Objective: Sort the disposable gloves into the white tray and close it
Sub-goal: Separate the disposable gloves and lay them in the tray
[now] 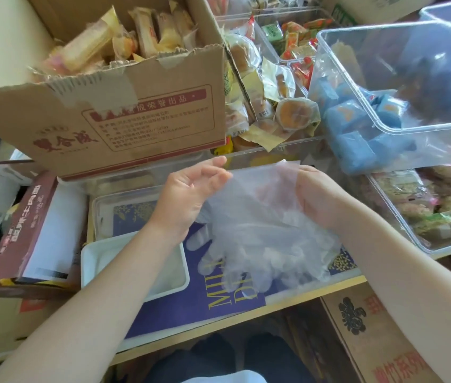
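Observation:
Clear disposable gloves hang in a bunch between my two hands, cuffs up and fingers down, over a purple box lid. My left hand pinches the left edge of the cuff with its fingertips. My right hand grips the right side of the bunch, partly seen through the film. The white tray lies open below my left wrist, on the purple lid, and my forearm covers its middle. A clear lid lies just behind the tray.
A large cardboard box of wrapped snacks stands behind my hands. Clear bins with blue packets and pastries sit to the right. A maroon carton lies at the left, another cardboard box at the lower right.

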